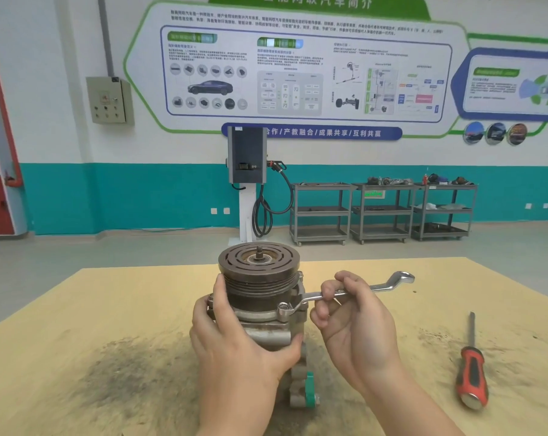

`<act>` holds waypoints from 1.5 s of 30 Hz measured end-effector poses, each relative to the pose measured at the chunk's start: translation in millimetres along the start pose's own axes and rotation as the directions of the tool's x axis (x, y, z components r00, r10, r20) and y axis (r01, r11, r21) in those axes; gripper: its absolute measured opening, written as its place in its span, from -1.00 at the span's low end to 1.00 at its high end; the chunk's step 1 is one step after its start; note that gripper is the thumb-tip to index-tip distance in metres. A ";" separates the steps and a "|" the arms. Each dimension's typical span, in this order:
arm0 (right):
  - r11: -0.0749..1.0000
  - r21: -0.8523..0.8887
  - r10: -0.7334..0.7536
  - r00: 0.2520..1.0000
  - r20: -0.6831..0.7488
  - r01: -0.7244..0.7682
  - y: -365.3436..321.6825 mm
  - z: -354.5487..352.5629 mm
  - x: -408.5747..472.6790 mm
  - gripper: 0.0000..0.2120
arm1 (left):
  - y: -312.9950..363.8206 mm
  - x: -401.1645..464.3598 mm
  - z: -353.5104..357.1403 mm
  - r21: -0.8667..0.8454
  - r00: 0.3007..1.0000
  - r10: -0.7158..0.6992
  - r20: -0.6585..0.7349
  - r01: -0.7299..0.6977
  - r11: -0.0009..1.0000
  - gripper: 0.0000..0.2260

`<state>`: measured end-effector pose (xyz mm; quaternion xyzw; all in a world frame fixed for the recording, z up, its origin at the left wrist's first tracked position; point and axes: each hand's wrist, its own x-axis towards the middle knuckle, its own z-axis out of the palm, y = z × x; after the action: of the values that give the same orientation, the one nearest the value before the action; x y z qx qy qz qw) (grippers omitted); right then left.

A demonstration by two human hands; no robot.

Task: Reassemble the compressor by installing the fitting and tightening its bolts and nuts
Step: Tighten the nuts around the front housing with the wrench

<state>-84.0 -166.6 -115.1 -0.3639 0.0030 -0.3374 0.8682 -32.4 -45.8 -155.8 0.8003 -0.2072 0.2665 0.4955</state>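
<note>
Silver and grey metal makes up the compressor, which stands upright in the middle of the yellow wooden desk, with its dark round grooved pulley on top. The left hand wraps around the left and near side of the body and holds it firm. The right hand pinches the middle of a shiny bent ring wrench. The near ring of the wrench sits over a bolt on the right side of the body, just under the pulley. The far end of the wrench points right and away.

It looks like the bolt is being tightened now. To do this well, the ring should sit flat and all the way down on the bolt head, so it cannot slip off. The left hand should keep the body from turning or tipping. Holding the wrench farther out along the handle would likely give a stronger pull. Short, even swings seem best.

A screwdriver with a red and black handle lies on the desk at the near right, well apart from the hands. A green part shows low on the near side of the compressor.
</note>
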 end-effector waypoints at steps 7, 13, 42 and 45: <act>0.995 -0.095 0.009 0.999 0.041 -0.005 -3.7 -0.5 7.9 -0.87 | -0.6 2.0 2.2 0.053 0.999 0.001 -0.039 0.001 0.999 0.13; 0.888 -0.236 -0.403 0.915 0.017 0.395 14.0 2.4 -13.6 -0.80 | -1.6 1.4 7.0 0.066 0.997 0.013 -0.072 -0.009 0.998 0.09; 0.574 -0.361 -0.693 0.671 0.264 0.735 20.5 1.5 -21.6 -0.83 | -20.1 16.3 -2.9 -0.411 0.971 -0.030 0.237 0.128 0.902 0.18; 0.433 -0.385 -0.740 0.565 0.364 0.815 25.0 3.9 -24.1 -0.88 | -24.3 14.9 0.0 -0.392 0.973 -0.037 0.226 0.126 0.911 0.21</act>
<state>-87.0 -137.3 -133.9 -0.5635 -0.1363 -0.6584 0.4801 -6.4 -36.5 -162.9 0.7126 -0.2763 0.1093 0.6356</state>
